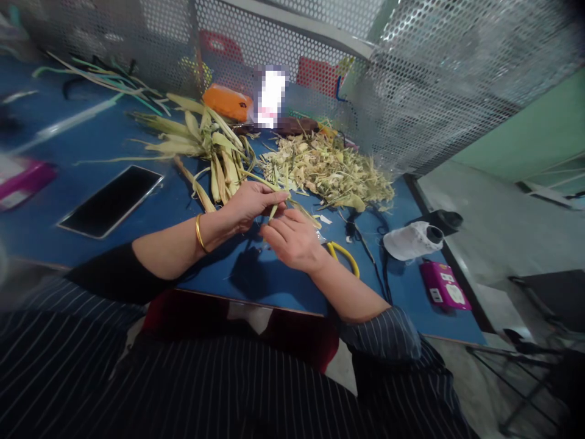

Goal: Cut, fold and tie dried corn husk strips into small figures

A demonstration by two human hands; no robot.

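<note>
Between my two hands, over the front of the blue table (pixel 292 289), is a pale green strip of dried plant leaf (pixel 273 212), which looks like corn husk. My left hand (pixel 256 204) pinches it between thumb and fingers. Curled close below and to the right, my right hand (pixel 292 238) grips its lower end, with the fingertips partly hidden. Behind my left hand lies a bundle of long dried husks (pixel 219 152). A heap of small husk scraps (pixel 329 171) spreads beyond my right hand. Yellow-handled scissors (pixel 345 256) lie beside my right wrist, their blades mostly covered.
A dark phone (pixel 112 201) lies on the left. To the right are a white thread cone (pixel 414 241) and a magenta pack (pixel 443 285). An orange pouch (pixel 227 102) sits by the perforated metal screen (pixel 292 36). Several plastic strips (pixel 109 82) lie back left.
</note>
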